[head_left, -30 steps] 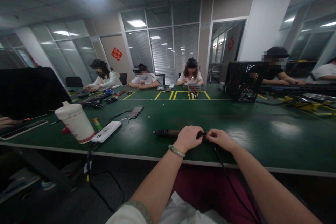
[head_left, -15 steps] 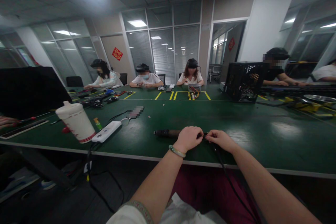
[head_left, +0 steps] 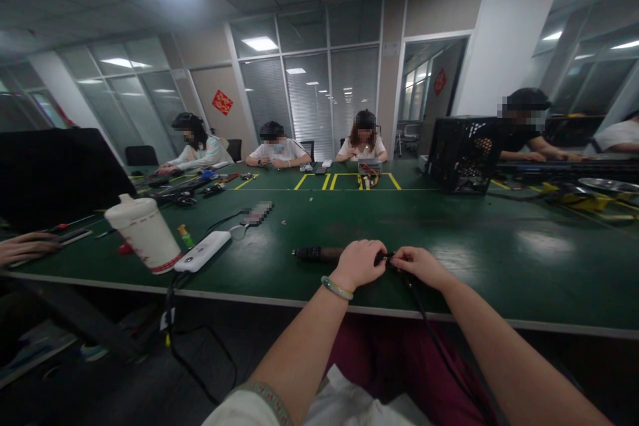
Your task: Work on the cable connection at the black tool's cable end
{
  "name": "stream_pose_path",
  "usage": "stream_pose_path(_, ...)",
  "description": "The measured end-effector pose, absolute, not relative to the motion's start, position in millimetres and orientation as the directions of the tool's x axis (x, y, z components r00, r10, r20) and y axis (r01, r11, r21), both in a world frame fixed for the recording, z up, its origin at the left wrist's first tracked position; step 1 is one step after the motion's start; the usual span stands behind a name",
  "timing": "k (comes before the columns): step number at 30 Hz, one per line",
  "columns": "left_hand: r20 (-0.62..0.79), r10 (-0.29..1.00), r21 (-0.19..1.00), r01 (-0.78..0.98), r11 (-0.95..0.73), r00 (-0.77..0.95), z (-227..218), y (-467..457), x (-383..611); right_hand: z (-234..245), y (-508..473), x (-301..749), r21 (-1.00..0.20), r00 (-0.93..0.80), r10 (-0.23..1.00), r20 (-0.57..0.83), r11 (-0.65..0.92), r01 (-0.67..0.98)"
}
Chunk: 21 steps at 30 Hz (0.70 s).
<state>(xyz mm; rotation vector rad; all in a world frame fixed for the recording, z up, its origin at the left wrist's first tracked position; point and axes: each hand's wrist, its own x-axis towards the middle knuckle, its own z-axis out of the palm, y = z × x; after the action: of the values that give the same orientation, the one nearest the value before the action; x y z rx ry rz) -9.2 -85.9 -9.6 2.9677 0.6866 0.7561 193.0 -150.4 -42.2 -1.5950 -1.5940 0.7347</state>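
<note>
A long dark electric screwdriver [head_left: 319,253] lies along the green table, its narrow tip toward the left. My left hand [head_left: 363,261] is wrapped round its rear part, and the palm hides much of the body. Just right of it, my right hand [head_left: 417,265] is closed in a pinch at the screwdriver's back end, on the end of a black cable [head_left: 423,313]. The cable runs down from there over the table edge. My fingers cover the joint, so I cannot tell whether the plug is seated.
A white cup [head_left: 144,233] and a white power strip [head_left: 204,251] stand to the left. A black monitor [head_left: 54,173] and a co-worker's hand [head_left: 27,247] are farther left. A black computer case [head_left: 462,156] stands at the back right. Several co-workers sit around the table.
My hands and the screwdriver keep nearly the same position. At the far left, the co-worker's hand has come farther into view.
</note>
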Motion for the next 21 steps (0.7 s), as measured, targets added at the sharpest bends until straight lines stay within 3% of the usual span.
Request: stream_pose_path(21, 0.467, 0.389, 0.120, 0.379, -0.917, 0.794, -11.3, -85.6, -10.0, -41.2, -151.2, 192.2, -0.818, 0.060, 0.991, 0.121, 0.065, 0.571)
